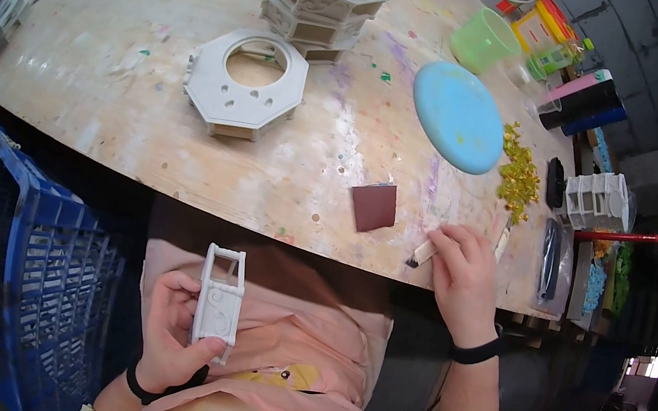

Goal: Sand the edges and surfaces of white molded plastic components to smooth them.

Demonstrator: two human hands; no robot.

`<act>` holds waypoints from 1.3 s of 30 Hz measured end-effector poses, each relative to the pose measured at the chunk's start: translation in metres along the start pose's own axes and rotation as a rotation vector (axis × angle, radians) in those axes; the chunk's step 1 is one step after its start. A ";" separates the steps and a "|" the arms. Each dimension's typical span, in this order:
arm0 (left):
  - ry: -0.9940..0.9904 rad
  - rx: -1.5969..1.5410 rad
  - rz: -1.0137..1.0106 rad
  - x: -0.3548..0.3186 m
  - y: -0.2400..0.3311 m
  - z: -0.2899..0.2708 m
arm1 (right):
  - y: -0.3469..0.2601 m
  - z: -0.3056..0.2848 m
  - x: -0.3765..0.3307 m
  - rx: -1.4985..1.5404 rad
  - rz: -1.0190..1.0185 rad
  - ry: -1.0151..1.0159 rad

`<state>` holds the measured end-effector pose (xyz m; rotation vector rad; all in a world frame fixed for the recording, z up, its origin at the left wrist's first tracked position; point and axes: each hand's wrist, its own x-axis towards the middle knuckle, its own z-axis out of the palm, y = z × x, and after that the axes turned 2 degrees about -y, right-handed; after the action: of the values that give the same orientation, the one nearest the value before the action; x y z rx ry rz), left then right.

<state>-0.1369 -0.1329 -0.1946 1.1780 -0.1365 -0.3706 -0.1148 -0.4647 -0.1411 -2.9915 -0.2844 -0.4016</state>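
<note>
left hand [170, 334] grips white scrollwork frame [218, 315] over apron [316, 327], probably to turn its carved side up; right hand [463, 269] pinches dark-tipped stick [424, 252] at table [295, 199] edge, brown sandpaper-like square [374, 207] nearby, presumably for reach.

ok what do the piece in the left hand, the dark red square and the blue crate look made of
White piece: probably moulded plastic, matt, with raised scrollwork and slim bars; resin is possible.
Dark red square: perhaps sandpaper, thin and dull with straight edges; no grit can be made out.
Blue crate: likely hard plastic, slightly shiny, with a regular moulded lattice.
</note>
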 end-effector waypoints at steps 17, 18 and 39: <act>-0.065 -0.007 -0.014 -0.007 -0.006 0.000 | 0.002 0.009 -0.017 0.141 0.098 0.022; -0.059 -0.002 -0.017 -0.007 -0.006 0.000 | 0.005 0.011 -0.017 0.106 0.115 0.041; -0.100 0.099 0.060 -0.007 -0.003 0.016 | -0.131 0.027 0.006 0.963 -0.056 -0.365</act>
<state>-0.1484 -0.1451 -0.1907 1.2506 -0.2793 -0.3729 -0.1288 -0.3326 -0.1542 -2.0780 -0.4349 0.2397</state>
